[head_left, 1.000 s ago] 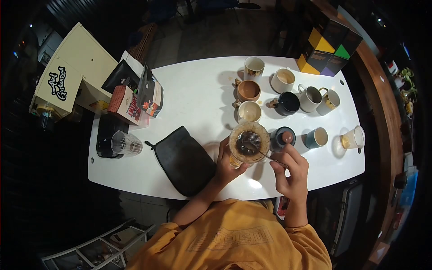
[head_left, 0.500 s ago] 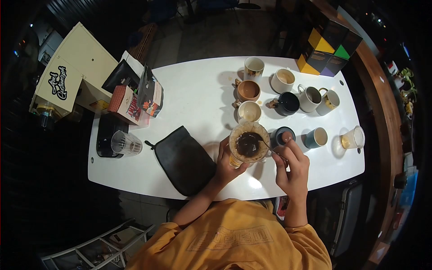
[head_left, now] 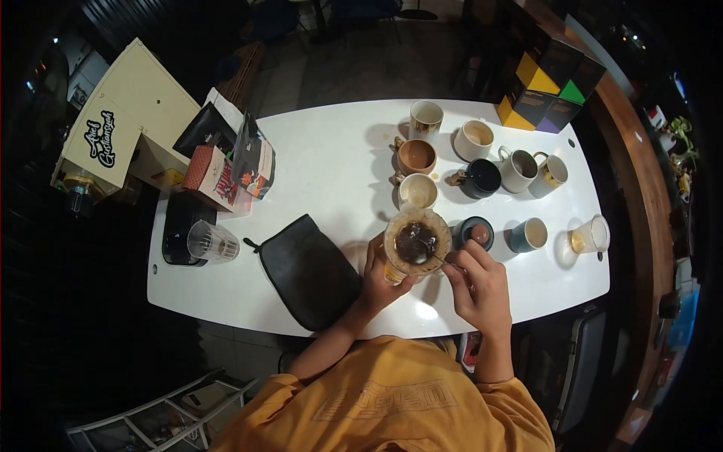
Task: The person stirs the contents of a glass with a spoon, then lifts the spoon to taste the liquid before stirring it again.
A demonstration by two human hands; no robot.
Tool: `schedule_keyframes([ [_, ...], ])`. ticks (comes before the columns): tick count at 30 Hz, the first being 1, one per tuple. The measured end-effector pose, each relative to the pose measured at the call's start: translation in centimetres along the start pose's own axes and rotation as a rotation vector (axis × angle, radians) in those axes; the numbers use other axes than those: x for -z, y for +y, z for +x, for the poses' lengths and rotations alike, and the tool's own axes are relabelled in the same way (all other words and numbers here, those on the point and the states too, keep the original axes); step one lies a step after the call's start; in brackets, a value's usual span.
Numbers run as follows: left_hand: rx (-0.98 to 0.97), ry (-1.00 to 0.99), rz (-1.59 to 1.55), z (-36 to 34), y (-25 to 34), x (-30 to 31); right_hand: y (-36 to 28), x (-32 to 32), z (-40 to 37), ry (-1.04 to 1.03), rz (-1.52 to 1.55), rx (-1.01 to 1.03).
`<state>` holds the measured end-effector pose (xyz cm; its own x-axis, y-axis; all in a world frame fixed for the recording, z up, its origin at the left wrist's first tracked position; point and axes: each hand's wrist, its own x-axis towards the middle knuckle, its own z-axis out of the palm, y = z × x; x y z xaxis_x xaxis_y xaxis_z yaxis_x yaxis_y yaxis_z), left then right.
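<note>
While the left hand [head_left: 384, 273] is curled, partly closed, around the yellow-marked vessel [head_left: 392, 275], the paper coffee filter [head_left: 393, 239] sits just above its thumb, with dark liquid [head_left: 414, 242] inside. The right hand [head_left: 478, 290] has its fingers nearly closed in a pinch on a thin spoon [head_left: 440, 258], which reaches from the fingertips leftward into the filter. To the left of the left hand, a black zip pouch [head_left: 307, 271] lies on the white desk [head_left: 324, 166]. Beyond the right hand, farther right, stands a blue cup [head_left: 530, 235].
</note>
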<state>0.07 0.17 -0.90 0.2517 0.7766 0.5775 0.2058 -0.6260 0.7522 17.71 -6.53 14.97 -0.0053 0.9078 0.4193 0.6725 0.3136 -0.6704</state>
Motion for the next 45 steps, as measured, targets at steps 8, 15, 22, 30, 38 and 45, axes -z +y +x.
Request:
schedule_keyframes([
  [8, -0.021, 0.002, -0.009, -0.01, -0.24, 0.01, -0.31, 0.41, -0.41, 0.110, 0.099, 0.016],
  [15, -0.011, -0.007, -0.014, 0.01, 0.00, 0.15, -0.17, 0.36, -0.04, 0.016, 0.103, 0.045],
  [22, -0.009, -0.009, -0.009, 0.05, 0.04, 0.19, 0.31, -0.05, -0.05, 0.051, 0.013, -0.001],
  [30, -0.032, -0.009, -0.001, 0.10, -0.14, 0.14, -0.03, 0.23, -0.26, 0.171, -0.050, 0.020],
  [38, -0.017, 0.004, 0.005, 0.08, 0.09, 0.09, -0.14, -0.17, -0.25, 0.011, -0.044, -0.017],
  [45, -0.025, -0.001, 0.009, 0.04, -0.09, 0.15, -0.48, 0.16, -0.48, 0.040, 0.053, 0.021],
])
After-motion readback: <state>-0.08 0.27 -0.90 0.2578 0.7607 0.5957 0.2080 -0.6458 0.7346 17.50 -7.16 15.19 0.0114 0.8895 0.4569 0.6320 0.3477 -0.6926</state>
